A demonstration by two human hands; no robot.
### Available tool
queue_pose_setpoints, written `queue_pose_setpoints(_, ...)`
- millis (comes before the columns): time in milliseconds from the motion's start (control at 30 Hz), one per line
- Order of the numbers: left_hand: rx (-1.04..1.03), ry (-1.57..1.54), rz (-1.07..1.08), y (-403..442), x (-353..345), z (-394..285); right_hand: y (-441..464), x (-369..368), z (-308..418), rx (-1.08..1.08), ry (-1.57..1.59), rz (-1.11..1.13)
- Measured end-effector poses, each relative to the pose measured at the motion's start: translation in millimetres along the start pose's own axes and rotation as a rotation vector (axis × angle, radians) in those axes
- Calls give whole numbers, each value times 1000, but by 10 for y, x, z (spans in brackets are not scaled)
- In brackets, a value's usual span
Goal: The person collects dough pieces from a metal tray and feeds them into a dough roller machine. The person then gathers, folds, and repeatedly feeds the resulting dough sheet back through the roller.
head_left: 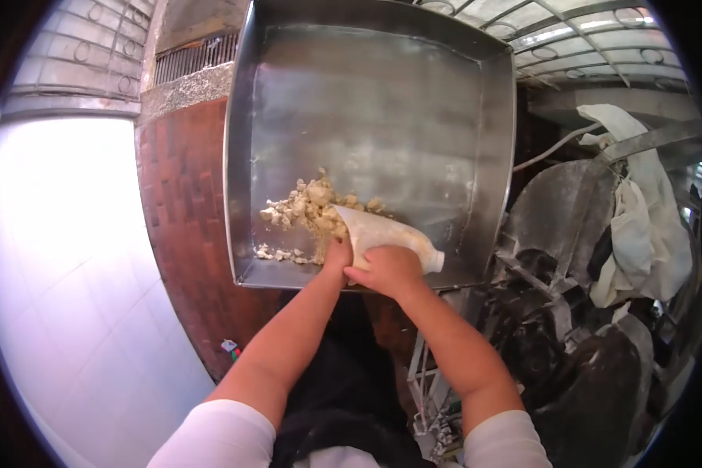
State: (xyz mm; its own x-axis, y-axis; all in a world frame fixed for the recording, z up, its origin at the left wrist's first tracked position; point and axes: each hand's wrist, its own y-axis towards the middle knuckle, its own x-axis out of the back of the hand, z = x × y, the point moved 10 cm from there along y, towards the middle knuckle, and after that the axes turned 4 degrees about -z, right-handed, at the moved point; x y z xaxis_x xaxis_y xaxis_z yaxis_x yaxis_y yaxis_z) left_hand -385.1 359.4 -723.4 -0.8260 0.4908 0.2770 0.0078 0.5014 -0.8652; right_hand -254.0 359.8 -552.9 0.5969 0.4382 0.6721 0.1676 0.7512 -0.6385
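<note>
A pale, crumbly dough-like mass (312,204) lies in lumps along the near left part of a large metal tray (366,101). My right hand (391,269) grips a white plastic scoop (398,232) that looks like a cut-open bottle. Its wide mouth faces left against the crumbs, and its capped neck points right. At the mouth of the scoop, my left hand (337,256) touches the crumbs with its fingers curled in. Those fingertips are partly hidden, so what they hold cannot be made out.
High walls surround the tray, with its near rim just in front of my body. Dark metal machinery (569,312) stands close on the right, with white cloth (639,234) hanging over it. On the left are a brick-red tiled floor (187,210) and a white surface (70,257).
</note>
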Motion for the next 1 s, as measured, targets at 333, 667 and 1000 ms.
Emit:
queue_pose_setpoints(333,-727,927,-274,-15,773,-1787,-159,253,-702,-258,157,-46)
queue_pose_setpoints(667,-606,-43,216,143,149,-628,106,-94,-117,-137,293,-229)
queue_pose_setpoints(1000,-742,168,166,-1237,910,-1666,-515,185,-669,-327,628,-249)
